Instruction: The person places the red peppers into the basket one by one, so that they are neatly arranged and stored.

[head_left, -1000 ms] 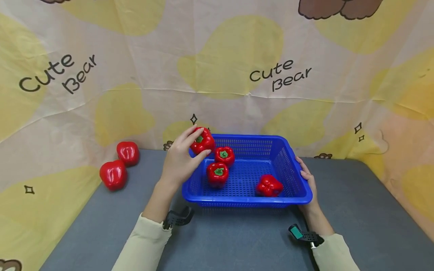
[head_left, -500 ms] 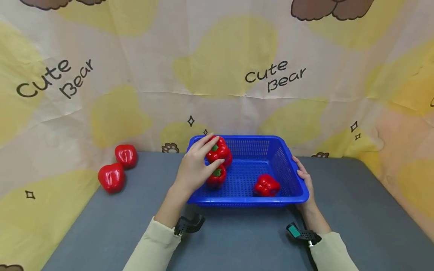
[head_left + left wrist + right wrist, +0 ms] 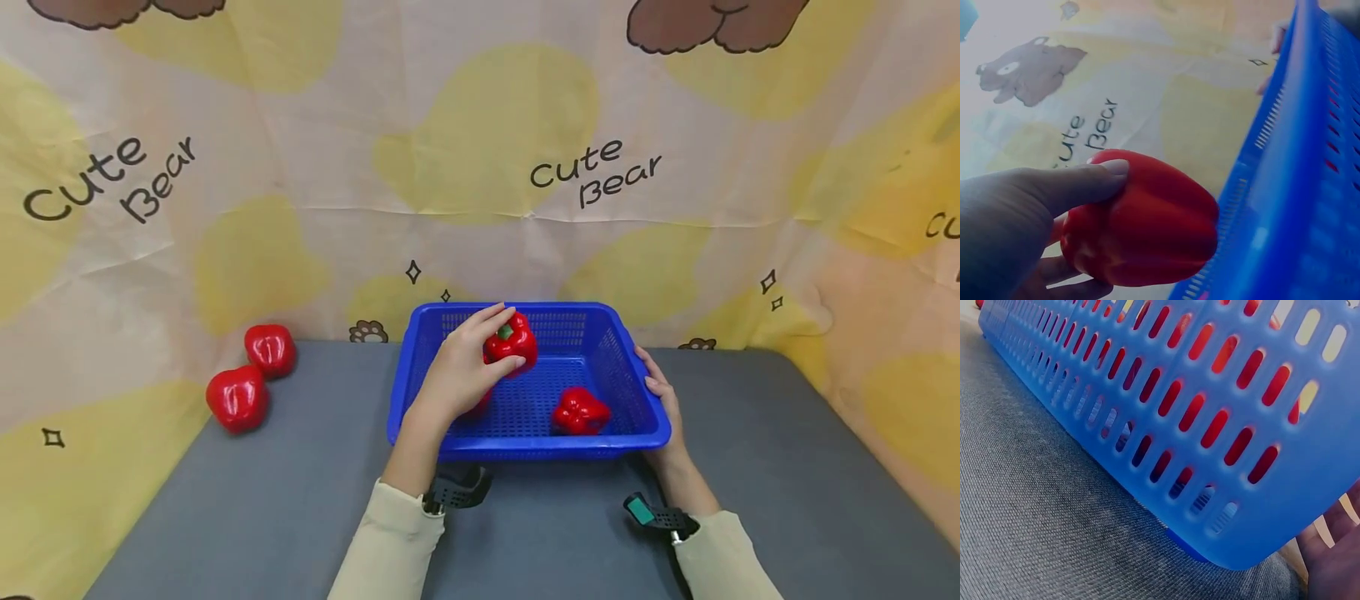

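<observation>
In the head view my left hand [image 3: 459,367] holds a red bell pepper [image 3: 519,340] with a green stem above the left half of a blue plastic basket [image 3: 525,448]. Thumb and fingers pinch the bell pepper [image 3: 1154,225] from both sides in the left wrist view. My right hand [image 3: 669,417] grips the right end of the basket, whose slotted wall [image 3: 1166,425] fills much of the right wrist view. A second red bell pepper [image 3: 581,412] lies at the basket's front right. Behind my left hand, more red [image 3: 480,406] shows, mostly hidden.
Two glossy red, apple-like fruits [image 3: 238,399] lie together on the grey table [image 3: 322,467], left of the basket. A patterned cloth [image 3: 337,167] hangs along the back. Each wrist wears a black strap [image 3: 459,487].
My left hand has carried the bell pepper rightward from the basket's back left corner, now covering the peppers on that side. My right hand keeps its grip on the basket.
</observation>
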Motion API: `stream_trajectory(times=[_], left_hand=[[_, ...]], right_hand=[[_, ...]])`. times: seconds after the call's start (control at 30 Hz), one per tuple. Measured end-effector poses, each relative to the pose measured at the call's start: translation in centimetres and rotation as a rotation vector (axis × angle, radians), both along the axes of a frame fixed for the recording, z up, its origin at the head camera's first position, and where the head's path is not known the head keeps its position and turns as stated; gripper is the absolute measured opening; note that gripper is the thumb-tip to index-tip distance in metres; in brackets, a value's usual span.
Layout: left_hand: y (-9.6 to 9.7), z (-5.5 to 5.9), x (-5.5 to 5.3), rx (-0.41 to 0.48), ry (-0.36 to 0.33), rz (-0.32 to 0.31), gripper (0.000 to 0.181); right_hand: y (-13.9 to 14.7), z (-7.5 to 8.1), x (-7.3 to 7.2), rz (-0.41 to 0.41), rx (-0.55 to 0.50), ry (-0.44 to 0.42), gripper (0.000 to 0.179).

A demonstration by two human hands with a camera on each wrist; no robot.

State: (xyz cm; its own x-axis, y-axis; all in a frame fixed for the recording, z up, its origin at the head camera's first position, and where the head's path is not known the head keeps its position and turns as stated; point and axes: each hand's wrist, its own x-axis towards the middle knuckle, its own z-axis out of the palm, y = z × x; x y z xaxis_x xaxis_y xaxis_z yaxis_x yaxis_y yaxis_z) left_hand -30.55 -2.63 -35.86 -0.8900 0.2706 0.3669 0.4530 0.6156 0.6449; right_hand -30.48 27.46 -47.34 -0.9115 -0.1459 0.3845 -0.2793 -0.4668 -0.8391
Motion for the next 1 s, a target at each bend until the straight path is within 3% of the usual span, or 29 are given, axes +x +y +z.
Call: stream_trajectory(times=[0.07, 0.2, 0.33, 0.53, 0.77, 1.0], left_hand=[[-0.1, -0.4, -0.1, -0.023, -0.024, 0.001, 0.067], [-0.3, -0.7, -0.5, -0.081, -0.007, -0.015, 0.066], [-0.2, -1.0, -0.9, -0.117, 0.011, -0.060, 0.066], [-0.3, -1.8, -1.0, -0.181, -0.040, -0.053, 0.065], [-0.4, -2.6, -1.3, -0.140, -0.100, -0.065, 0.061], [-0.3, -3.1, -1.3, -0.107, -0.127, -0.074, 0.061]], right_hand=[[-0.2, -0.1, 0.0, 0.028, -0.027, 0.009, 0.051], [-0.3, 0.1, 0.0, 0.070, -0.085, 0.029, 0.051], [-0.2, 0.1, 0.1, 0.060, -0.081, 0.038, 0.051], [-0.1, 0.0, -0.1, 0.020, -0.024, 0.002, 0.052], [-0.2, 0.2, 0.1, -0.010, -0.035, -0.044, 0.051], [-0.3, 0.3, 0.3, -0.055, 0.019, -0.076, 0.052]])
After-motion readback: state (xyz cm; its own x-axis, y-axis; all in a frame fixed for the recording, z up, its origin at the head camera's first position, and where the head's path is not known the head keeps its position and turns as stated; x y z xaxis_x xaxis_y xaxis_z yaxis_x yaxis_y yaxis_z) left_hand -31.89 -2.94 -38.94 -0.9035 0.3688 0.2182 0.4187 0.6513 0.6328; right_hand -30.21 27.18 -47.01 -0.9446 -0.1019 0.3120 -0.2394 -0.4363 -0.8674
